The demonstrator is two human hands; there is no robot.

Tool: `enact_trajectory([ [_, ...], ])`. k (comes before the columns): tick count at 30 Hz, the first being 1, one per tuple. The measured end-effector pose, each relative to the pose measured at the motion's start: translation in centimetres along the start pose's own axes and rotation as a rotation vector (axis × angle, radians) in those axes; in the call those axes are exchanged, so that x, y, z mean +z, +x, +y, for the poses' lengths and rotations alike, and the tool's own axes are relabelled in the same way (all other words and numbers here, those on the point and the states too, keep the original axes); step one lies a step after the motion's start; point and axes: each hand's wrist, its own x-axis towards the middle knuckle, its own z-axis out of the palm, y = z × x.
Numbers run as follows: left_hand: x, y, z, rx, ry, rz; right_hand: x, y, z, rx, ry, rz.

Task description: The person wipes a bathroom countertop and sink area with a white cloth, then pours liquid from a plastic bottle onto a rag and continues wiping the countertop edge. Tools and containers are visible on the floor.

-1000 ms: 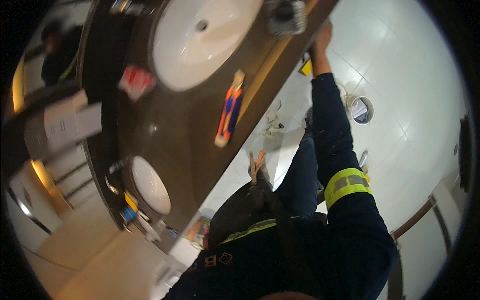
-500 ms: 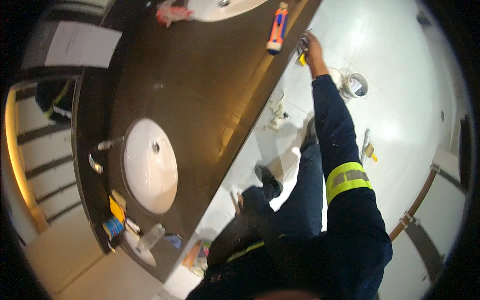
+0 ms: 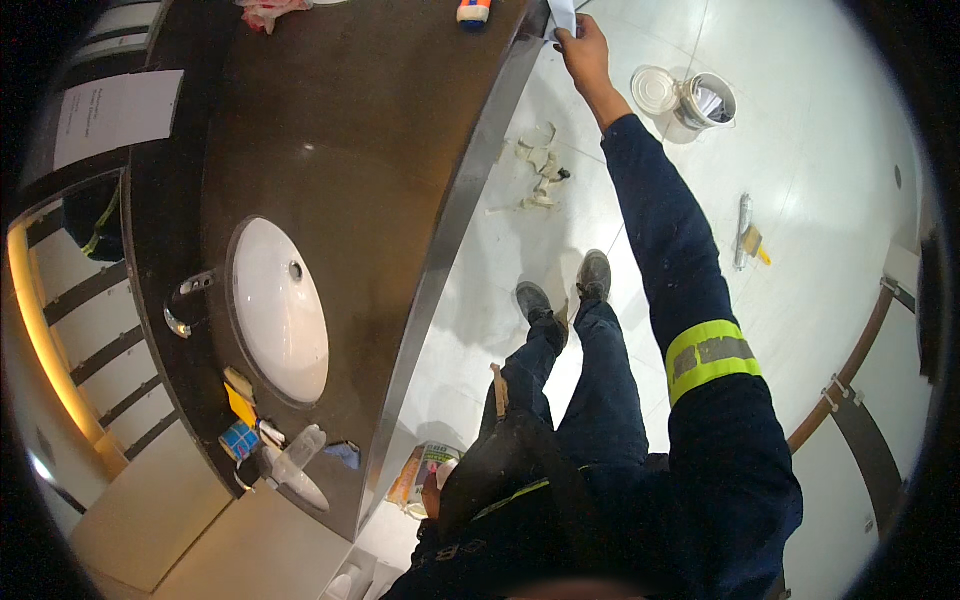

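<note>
At the counter's front edge, my right hand (image 3: 587, 50) is closed on a folded white sheet (image 3: 563, 18) that looks like paper and runs up to the upper rim. My right arm stretches out above the floor. Low in the view, a small part of my left hand (image 3: 432, 496) shows beside a printed bag (image 3: 410, 478); its fingers are hidden. A tan stick-like piece (image 3: 498, 388) stands out near my left leg, and what bears it cannot be made out. An orange tool with a white and dark blue end (image 3: 474, 13) lies on the brown counter (image 3: 370, 150).
An oval white sink (image 3: 280, 320) with a tap (image 3: 180, 310) is set in the counter. A cloth (image 3: 345, 454) and clear bottle (image 3: 297, 450) lie nearby. Whitish scraps (image 3: 540, 170), a white bucket (image 3: 707, 103), its lid (image 3: 655, 90), a tube (image 3: 743, 225) and a paintbrush (image 3: 755, 243) are on the floor.
My right hand has moved left to the counter edge. The white sheet now shows in it; dark and yellow bits were by it before. My view has shifted, and both shoes show more fully.
</note>
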Motion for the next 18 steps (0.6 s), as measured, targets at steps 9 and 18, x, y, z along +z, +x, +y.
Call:
enact_trajectory([
  [9, -1.0, -0.5, -3.5, 0.023, -0.134, 0.031, -7.7, -27.9, -2.7, 0.141, -0.091, -0.103],
  [18, -4.0, -0.9, -3.2, -0.035, 0.149, -0.029, 5.2, -50.4, -9.7, 0.121, 0.239, -0.194],
])
